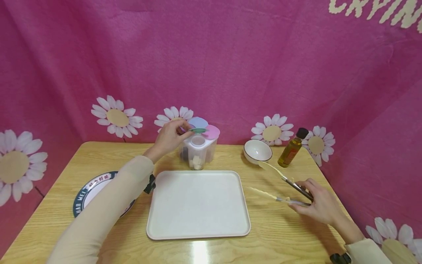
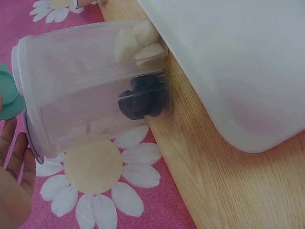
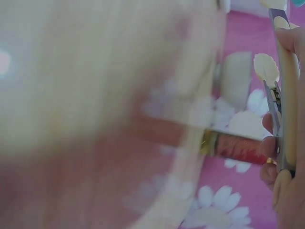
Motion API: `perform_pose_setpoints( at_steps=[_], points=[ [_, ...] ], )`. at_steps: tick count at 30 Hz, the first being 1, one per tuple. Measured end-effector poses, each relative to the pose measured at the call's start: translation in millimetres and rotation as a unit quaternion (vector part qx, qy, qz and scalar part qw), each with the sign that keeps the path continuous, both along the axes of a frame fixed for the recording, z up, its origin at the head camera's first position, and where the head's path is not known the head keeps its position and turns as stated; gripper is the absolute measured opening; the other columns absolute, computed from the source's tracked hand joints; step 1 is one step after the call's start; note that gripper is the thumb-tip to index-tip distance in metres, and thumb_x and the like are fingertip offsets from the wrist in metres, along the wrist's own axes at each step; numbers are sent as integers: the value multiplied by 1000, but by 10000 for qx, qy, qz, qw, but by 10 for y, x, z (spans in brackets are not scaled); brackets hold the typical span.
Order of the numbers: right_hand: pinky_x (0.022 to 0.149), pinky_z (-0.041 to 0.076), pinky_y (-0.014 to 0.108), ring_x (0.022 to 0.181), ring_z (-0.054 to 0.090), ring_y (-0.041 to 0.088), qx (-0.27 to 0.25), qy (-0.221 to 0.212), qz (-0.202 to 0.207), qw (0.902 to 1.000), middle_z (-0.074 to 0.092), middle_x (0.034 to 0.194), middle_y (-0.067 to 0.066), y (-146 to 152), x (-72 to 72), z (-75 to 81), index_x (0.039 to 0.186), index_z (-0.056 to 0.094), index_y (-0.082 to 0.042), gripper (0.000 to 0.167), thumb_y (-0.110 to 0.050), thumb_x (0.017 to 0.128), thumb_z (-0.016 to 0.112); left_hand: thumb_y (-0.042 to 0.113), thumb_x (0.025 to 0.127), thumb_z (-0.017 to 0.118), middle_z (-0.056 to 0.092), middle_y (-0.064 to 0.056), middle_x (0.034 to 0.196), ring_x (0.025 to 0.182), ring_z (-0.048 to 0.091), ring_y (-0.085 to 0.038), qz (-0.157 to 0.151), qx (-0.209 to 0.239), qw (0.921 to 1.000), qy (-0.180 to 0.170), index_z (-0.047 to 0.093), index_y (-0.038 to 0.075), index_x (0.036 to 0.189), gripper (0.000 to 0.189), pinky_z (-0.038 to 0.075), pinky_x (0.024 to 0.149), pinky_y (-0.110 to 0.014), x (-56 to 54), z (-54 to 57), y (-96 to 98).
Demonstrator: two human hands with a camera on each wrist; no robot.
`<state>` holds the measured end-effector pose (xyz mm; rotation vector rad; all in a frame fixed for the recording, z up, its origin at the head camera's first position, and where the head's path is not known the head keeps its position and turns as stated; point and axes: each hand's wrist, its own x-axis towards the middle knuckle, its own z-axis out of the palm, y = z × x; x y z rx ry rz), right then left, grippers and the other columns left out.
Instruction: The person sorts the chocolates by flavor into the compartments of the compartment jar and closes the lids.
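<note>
In the head view my left hand (image 1: 169, 136) pinches the edge of a green flap lid (image 1: 198, 130), which is swung up on a clear divided storage container (image 1: 205, 153). The round opening under that lid is uncovered. Pale chunks (image 2: 138, 45) lie at the bottom of one compartment, and dark pieces (image 2: 144, 98) in the one beside it. My right hand (image 1: 321, 203) grips a pair of tongs (image 1: 268, 168) with cream scalloped tips and metal arms. The tong tips are spread apart, hold nothing, and point toward the bowl and tray.
A white rectangular tray (image 1: 197, 205) lies in front of the container. Behind the tongs stands a white bowl (image 1: 258, 151), with an oil bottle (image 1: 291, 148) to its right. A dark-rimmed plate (image 1: 82, 198) sits at left, partly under my left forearm. Pink cloth (image 1: 211, 66) hangs behind the table.
</note>
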<state>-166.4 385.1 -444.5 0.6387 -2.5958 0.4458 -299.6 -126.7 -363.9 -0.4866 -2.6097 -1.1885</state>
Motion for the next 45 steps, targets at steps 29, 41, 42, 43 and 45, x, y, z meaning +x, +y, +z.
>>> perform_pose_setpoints(
  at_steps=[29, 41, 42, 43, 45],
  points=[
    [59, 41, 29, 72, 54, 13, 542, -1354, -1418, 9791, 64, 96, 3, 219, 158, -197, 120, 69, -11, 68, -61, 78, 86, 22, 99, 75, 70, -11, 114, 96, 68, -28, -12, -27, 10000, -51, 72, 8, 114, 20, 59, 84, -40, 3, 17, 15],
    [62, 44, 34, 75, 55, 15, 464, -1817, -1471, 9712, 60, 89, -1, 96, 272, -215, 119, 67, -10, 67, -64, 82, 82, 24, 100, 75, 69, -11, 113, 95, 66, -27, -22, 5, 10000, -45, 71, 8, 112, 20, 57, 81, -37, 7, 8, 9],
    [62, 44, 34, 75, 55, 15, 467, -1824, -1445, 9714, 59, 89, -1, 95, 274, -223, 118, 67, -10, 66, -63, 83, 82, 24, 100, 75, 69, -11, 112, 95, 66, -27, -21, 4, 10000, -45, 71, 9, 112, 20, 57, 81, -37, 8, 6, 8],
    [62, 43, 34, 75, 55, 14, 474, -1837, -1432, 9713, 59, 88, -2, 96, 277, -230, 118, 66, -10, 65, -63, 83, 82, 24, 100, 75, 69, -11, 112, 95, 66, -27, -23, 12, 10000, -46, 71, 9, 112, 20, 57, 81, -37, 8, 5, 7],
    [61, 42, 33, 74, 53, 13, 488, -1894, -1422, 9703, 58, 87, -2, 98, 285, -243, 118, 65, -11, 65, -64, 84, 81, 24, 100, 74, 68, -12, 112, 95, 66, -28, -24, 18, 10000, -57, 71, 9, 112, 20, 57, 81, -37, 5, 2, 9]
  ],
)
